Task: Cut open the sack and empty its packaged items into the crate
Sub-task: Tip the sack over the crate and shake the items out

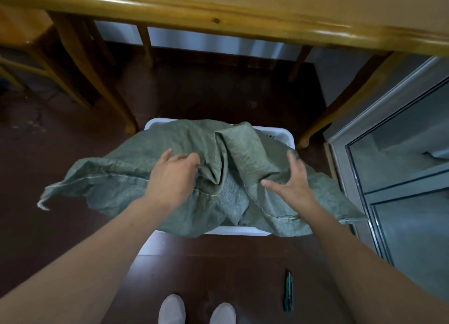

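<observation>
Where crate (281, 134) stands, sack (136, 177) draped.

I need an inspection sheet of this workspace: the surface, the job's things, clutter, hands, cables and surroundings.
Surface: dark brown floor, a few pale marks.
Job's things: green sack draped limp over white crate; packaged items not visible.
Clutter: green cutter lying on floor, right of the shoes.
Hands: left hand gripping sack fabric; right hand open, fingers spread on sack.
Cables: nothing seen.
Surroundings: wooden table above, chair on the left, glass door on the right.
</observation>
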A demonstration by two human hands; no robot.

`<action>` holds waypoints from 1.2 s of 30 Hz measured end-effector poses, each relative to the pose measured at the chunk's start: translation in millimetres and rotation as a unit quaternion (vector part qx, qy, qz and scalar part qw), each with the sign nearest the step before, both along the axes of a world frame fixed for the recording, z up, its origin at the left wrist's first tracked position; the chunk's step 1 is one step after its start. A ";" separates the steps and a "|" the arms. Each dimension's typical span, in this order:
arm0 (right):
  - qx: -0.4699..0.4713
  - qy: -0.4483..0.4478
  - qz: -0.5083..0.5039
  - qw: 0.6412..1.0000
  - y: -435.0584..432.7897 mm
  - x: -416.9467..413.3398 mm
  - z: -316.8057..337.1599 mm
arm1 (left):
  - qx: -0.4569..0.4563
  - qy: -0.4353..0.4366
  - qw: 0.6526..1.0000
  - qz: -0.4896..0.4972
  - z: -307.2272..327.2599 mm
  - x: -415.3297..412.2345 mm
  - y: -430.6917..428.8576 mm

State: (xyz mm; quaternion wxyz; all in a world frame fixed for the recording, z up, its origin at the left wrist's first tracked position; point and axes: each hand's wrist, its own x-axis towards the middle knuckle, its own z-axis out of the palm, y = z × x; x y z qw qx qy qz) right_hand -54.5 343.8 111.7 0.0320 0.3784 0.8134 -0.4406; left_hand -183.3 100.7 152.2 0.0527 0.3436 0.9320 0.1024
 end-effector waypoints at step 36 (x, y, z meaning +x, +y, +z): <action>-0.234 0.178 0.031 0.955 -41.0 -31.5 191.4 | 0.170 -0.277 0.946 0.000 141.3 -8.9 46.1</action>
